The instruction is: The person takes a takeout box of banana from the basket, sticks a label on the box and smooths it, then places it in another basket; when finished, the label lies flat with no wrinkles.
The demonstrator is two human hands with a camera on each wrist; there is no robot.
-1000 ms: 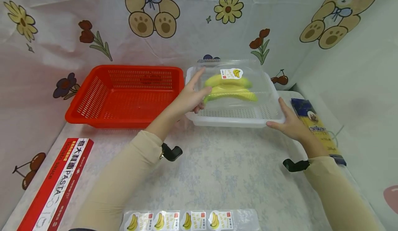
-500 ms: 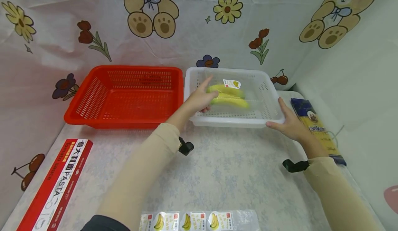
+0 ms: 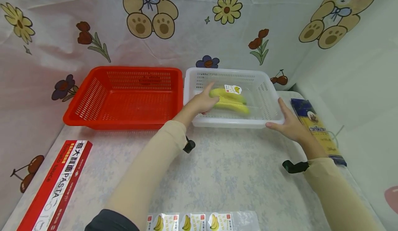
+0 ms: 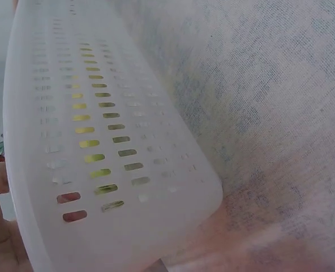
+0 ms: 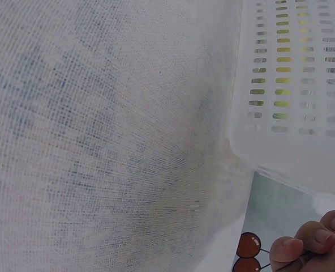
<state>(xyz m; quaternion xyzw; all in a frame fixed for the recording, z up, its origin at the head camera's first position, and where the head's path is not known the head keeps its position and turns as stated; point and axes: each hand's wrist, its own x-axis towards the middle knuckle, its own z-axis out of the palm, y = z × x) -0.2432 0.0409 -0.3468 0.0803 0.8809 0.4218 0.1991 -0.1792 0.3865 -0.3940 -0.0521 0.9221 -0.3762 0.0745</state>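
A clear plastic box of bananas [image 3: 230,101], with a banana label [image 3: 233,89] on top, lies inside the white basket [image 3: 230,123]. My left hand [image 3: 202,101] reaches over the basket's left end and holds the left end of the box; its lower fingers are hidden. On the other side, my right hand [image 3: 290,124] grips the basket's right front corner, thumb in front and fingers along the side. Yellow shows through the slots of the white basket [image 4: 116,226] in the left wrist view. Fingertips of the right hand [image 5: 314,246] appear beyond the basket's end in the right wrist view.
A red basket [image 3: 124,125] stands just left of the white one. A red pasta box [image 3: 59,182] lies at the left, a blue and yellow packet [image 3: 317,127] at the right. A strip of banana labels [image 3: 192,221] lies at the front edge.
My left hand has brought the box of bananas down into the white basket, moving slightly right and toward me. The right hand has stayed at the basket's corner.
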